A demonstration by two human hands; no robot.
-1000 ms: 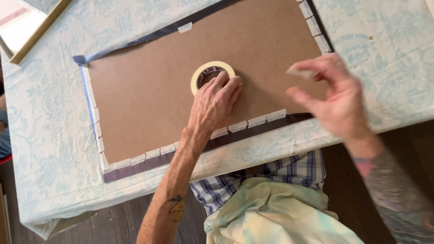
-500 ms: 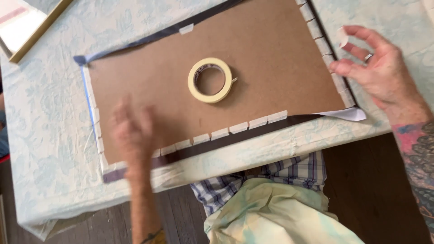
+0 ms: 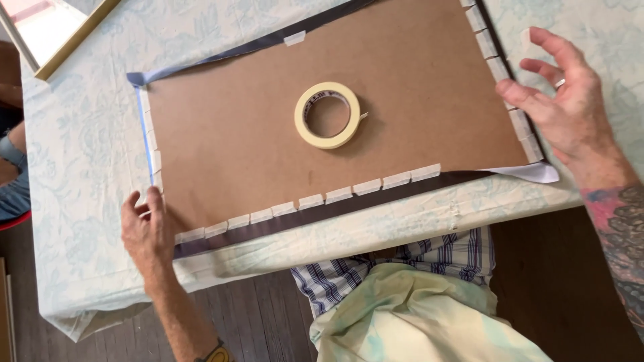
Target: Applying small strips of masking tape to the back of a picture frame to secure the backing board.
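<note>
Flat on the cloth-covered bench (image 3: 87,147): a brown backing board (image 3: 255,141), long side toward the near edge, laid over a dark sheet (image 3: 315,214) that shows as a narrow border all round. Short tabs of pale tape (image 3: 339,195) in a row along the near edge, more up the left and right edges, one alone on the far edge. In the middle of the board, lying flat and untouched: the roll of masking tape (image 3: 327,114).

Left hand (image 3: 149,224) at the near-left corner, fingers loosely bent, tips resting on the board's corner, clamped on nothing. Right hand (image 3: 560,110) at the right edge, fingers spread apart and open, thumb close to the tabs there. Cannot tell whether a small pale scrap sits at a fingertip. Hands well apart, one at each end of the board.

Probably best done so:
- Press with flat fingertips, not nails, to avoid lifting tabs already stuck.
- Keep equal pressure at both ends, lest the board slide on the dark sheet and skew the border.
- Mind the near-right corner, where a white corner (image 3: 533,173) of the sheet pokes out loose and untaped.
- Avoid dragging the cloth, already rumpled at the near edge.
- Keep clear of the gold frame (image 3: 74,40) at far left.
</note>
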